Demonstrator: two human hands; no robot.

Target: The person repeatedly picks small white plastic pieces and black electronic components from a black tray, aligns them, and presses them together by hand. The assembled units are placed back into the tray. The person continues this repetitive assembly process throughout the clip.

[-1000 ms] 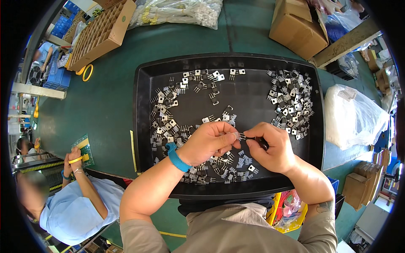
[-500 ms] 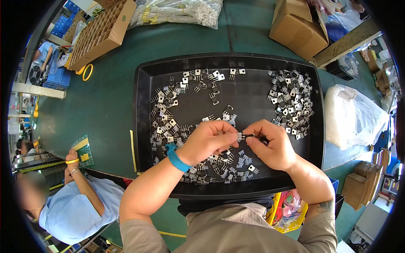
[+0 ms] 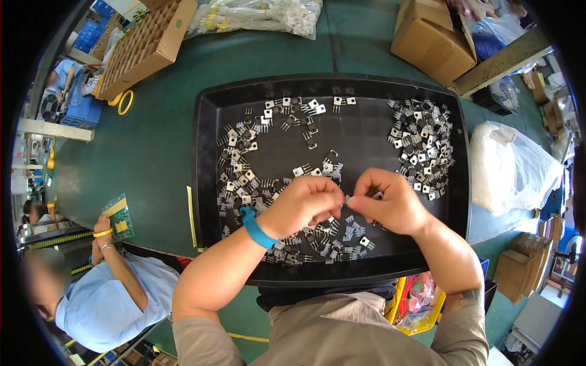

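Note:
Over a black tray (image 3: 332, 276), my left hand (image 3: 308, 204), with a blue wristband (image 3: 259, 228), is closed in a pinch. Its fingertips hide whatever they hold. Facing it, my right hand (image 3: 390, 201) is closed too, thumb against bent fingers, on a small three-legged transistor that is mostly covered. The two hands' fingertips almost meet. Loose transistors (image 3: 235, 174) with metal tabs lie along the tray's left side and below my hands, mixed with small grey pronged pieces (image 3: 354, 229). A dense pile of transistors (image 3: 421, 149) fills the right side.
A divided cardboard box (image 3: 143, 52) and a bag of wired connectors (image 3: 256, 17) lie at the back. Another carton (image 3: 432, 43) is back right, a white plastic bag (image 3: 510, 168) right. At left, a co-worker in blue (image 3: 116, 299) handles a green circuit board (image 3: 120, 216).
The transistor that showed between both hands' fingertips is now mostly hidden. My right fingers have curled in more, and a small gap shows between the hands.

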